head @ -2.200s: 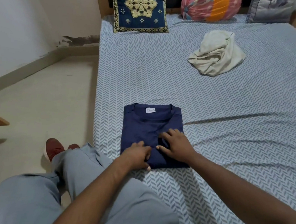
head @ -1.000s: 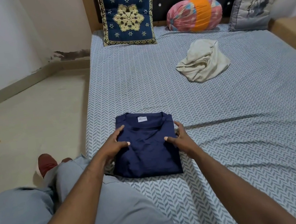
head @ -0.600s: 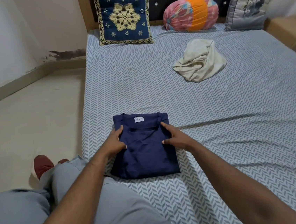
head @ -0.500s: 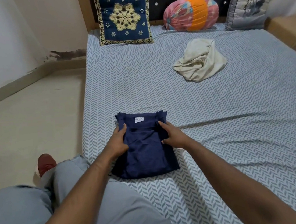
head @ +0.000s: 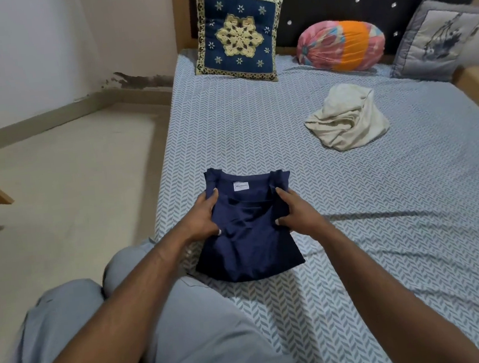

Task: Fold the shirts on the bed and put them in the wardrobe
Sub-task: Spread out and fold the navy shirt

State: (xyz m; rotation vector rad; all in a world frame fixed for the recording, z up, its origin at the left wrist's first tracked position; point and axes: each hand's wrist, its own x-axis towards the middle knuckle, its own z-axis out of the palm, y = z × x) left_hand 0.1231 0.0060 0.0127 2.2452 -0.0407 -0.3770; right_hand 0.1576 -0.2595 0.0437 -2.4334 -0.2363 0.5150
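The chevron-sheeted bed carries a folded navy shirt near its left edge and a crumpled cream shirt farther right. Along the head edge lie a blue cushion, a pink-orange bolster and a grey cushion.

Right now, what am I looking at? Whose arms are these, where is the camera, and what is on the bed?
No machine here: these are a person's bare arms, filmed by one camera worn on their head, looking down. The left hand and right hand grip a folded navy shirt by its two sides, fingers curled round the cloth, on the patterned bed. Farther up lies a crumpled cream garment, not yet folded. Three cushions lean at the headboard.
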